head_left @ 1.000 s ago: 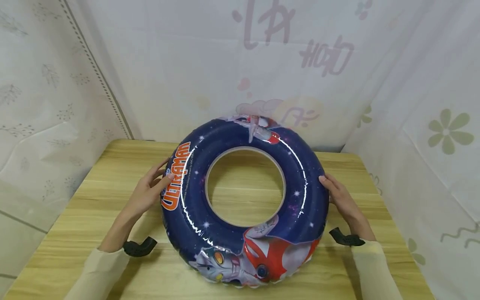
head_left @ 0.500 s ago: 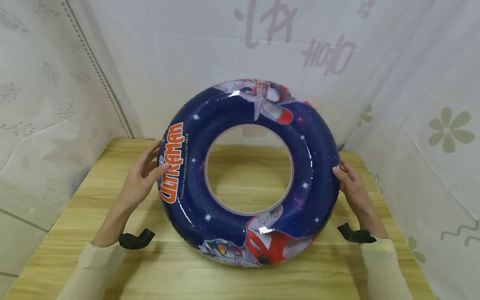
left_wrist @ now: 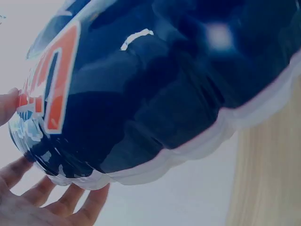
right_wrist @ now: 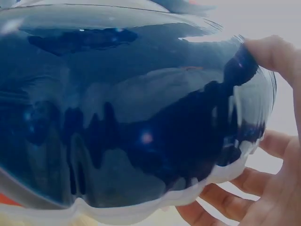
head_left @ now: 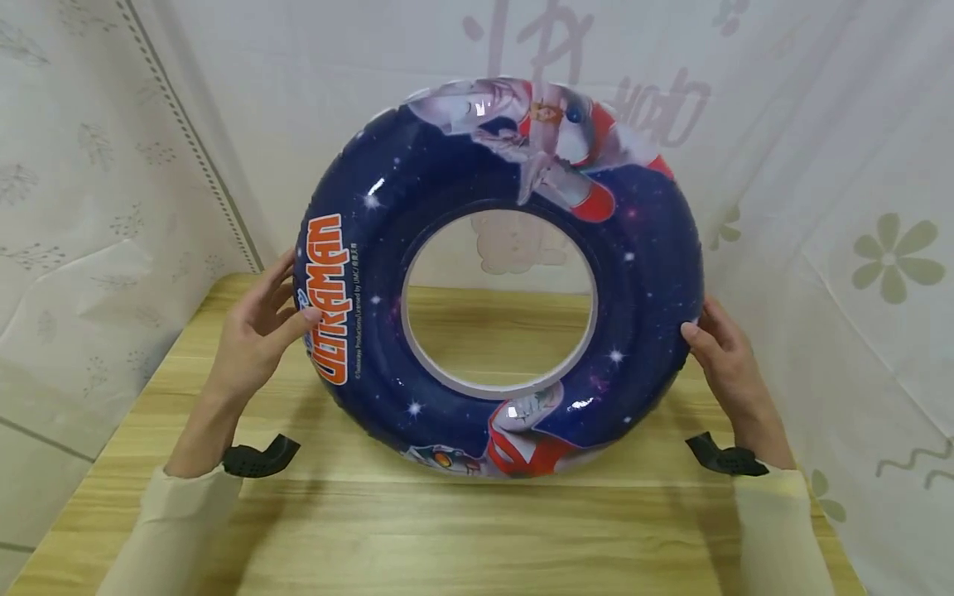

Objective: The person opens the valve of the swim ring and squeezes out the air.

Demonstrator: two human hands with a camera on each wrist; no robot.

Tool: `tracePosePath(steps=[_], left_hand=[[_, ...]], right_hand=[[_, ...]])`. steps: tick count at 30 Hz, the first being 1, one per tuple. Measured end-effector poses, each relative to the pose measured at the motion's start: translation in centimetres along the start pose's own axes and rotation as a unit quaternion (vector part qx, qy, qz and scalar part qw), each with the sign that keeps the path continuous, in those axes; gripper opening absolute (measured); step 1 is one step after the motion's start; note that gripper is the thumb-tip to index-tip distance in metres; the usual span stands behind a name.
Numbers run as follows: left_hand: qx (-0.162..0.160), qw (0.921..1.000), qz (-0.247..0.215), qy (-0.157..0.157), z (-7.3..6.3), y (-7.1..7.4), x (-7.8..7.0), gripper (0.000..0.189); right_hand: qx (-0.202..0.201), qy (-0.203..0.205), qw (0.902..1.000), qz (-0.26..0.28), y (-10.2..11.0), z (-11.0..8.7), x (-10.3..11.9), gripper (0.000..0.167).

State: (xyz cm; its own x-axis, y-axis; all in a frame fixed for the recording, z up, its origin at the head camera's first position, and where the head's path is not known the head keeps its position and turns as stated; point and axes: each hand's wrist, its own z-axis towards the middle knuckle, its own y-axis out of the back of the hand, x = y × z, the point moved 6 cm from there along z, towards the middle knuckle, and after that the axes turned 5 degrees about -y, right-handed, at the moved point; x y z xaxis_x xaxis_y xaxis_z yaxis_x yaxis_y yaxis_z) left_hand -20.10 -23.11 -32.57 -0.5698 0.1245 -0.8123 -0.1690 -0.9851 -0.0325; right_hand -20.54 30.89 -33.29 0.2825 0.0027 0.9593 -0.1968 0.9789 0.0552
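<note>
An inflated swim ring (head_left: 373,248), dark blue with stars, printed figures and orange ULTRAMAN lettering, is held tilted up with its face toward me. My left hand (head_left: 249,331) grips its left side, thumb on the lettering and fingers round the back edge. On the opposite side my right hand (head_left: 734,364) holds the ring, thumb on the front. In the left wrist view the fingers (left_wrist: 66,202) spread along the pale seam of the swim ring (left_wrist: 141,108). The right wrist view shows the fingers (right_wrist: 225,200) under the bulging side of the swim ring (right_wrist: 131,122).
A wooden table (head_left: 477,538) lies beneath the ring. Behind it hangs a pale printed cloth (head_left: 335,50), with more patterned cloth (head_left: 67,165) on the left and on the right. Each wrist carries a black bracket, the left bracket (head_left: 261,458) and the right bracket (head_left: 726,457).
Both hands have raised the swim ring and tilted it more upright, its top edge now well up against the back cloth. The hands have moved slightly apart and upward in the head view.
</note>
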Motion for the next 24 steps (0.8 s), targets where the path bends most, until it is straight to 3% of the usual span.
tracePosePath(steps=[1, 7, 14, 18, 20, 24], left_hand=[[-0.007, 0.9999, 0.000, 0.008, 0.0, 0.0, -0.2, 0.073], [-0.023, 0.9990, -0.021, -0.031, 0.0, 0.3, -0.9, 0.082], [-0.023, 0.9976, -0.050, -0.042, 0.2, 0.2, -1.8, 0.088], [-0.010, 0.9911, -0.123, -0.052, 0.4, -0.2, -2.0, 0.072], [-0.008, 0.9845, -0.166, -0.055, 0.3, -0.4, -1.9, 0.060], [-0.016, 0.9736, -0.222, -0.048, -0.4, -0.5, -1.3, 0.042]], right_hand=[[0.002, -0.013, 0.9999, -0.001, 0.1, 0.0, 0.1, 0.057], [0.034, 0.021, 0.9992, -0.005, 0.2, -0.1, 1.1, 0.068], [0.032, 0.028, 0.9990, 0.017, 0.9, -0.6, 1.5, 0.075], [0.028, 0.058, 0.9954, 0.071, 1.2, -0.7, 1.4, 0.070], [0.038, 0.079, 0.9875, 0.131, 1.4, -0.9, 1.2, 0.063], [0.098, 0.110, 0.9512, 0.271, 1.7, -1.1, 0.4, 0.048]])
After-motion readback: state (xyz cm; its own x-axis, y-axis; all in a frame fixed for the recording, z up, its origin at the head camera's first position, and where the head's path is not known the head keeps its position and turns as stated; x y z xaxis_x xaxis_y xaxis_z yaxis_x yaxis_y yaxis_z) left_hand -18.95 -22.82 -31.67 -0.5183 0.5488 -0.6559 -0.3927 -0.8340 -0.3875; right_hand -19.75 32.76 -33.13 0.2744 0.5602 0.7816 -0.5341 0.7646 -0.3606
